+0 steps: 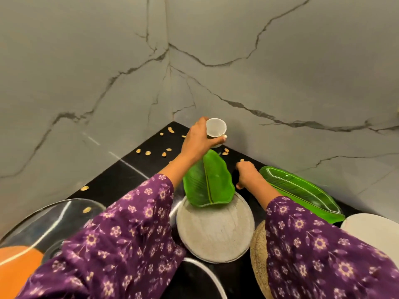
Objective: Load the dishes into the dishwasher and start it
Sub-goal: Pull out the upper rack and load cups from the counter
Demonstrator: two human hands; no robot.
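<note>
My left hand grips a small white cup, tilted, just above the black counter in the corner of the marble walls. My right hand rests on the counter with its fingers curled down; what lies under them is hidden. Between the two hands a small green leaf-shaped plate lies partly on a round grey plate. A long green leaf-shaped dish sits just right of my right hand. A white plate shows at the right edge.
Several nut shells are scattered over the counter near the corner. A clear glass bowl and an orange object sit at the lower left. A woven round mat lies under my right sleeve. A white rim curves along the bottom.
</note>
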